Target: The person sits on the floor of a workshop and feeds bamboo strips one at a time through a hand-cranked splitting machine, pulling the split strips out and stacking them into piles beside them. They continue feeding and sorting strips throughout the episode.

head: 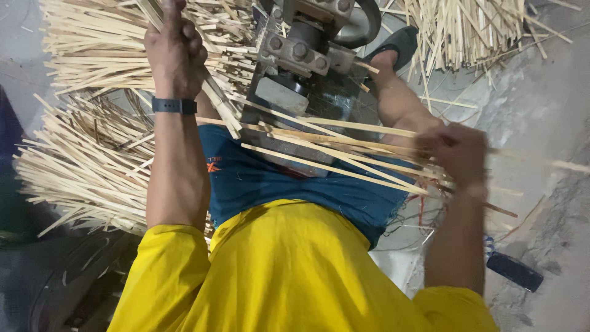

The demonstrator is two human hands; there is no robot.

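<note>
My left hand (pixel 175 52) is raised and closed around a bundle of thin pale bamboo strips (pixel 216 98) that slant down toward my lap. My right hand (pixel 456 154), blurred, grips a spread of long bamboo strips (pixel 332 157) lying across my blue shorts, in front of a grey metal machine (pixel 301 61) with bolted plates. A dark band sits on my left wrist. I wear a yellow shirt.
Heaps of cut bamboo strips (pixel 86 154) lie at the left and at the top right (pixel 467 31). My foot in a dark sandal (pixel 396 46) rests beside the machine. A dark flat object (pixel 515 270) lies on the grey concrete floor at the right.
</note>
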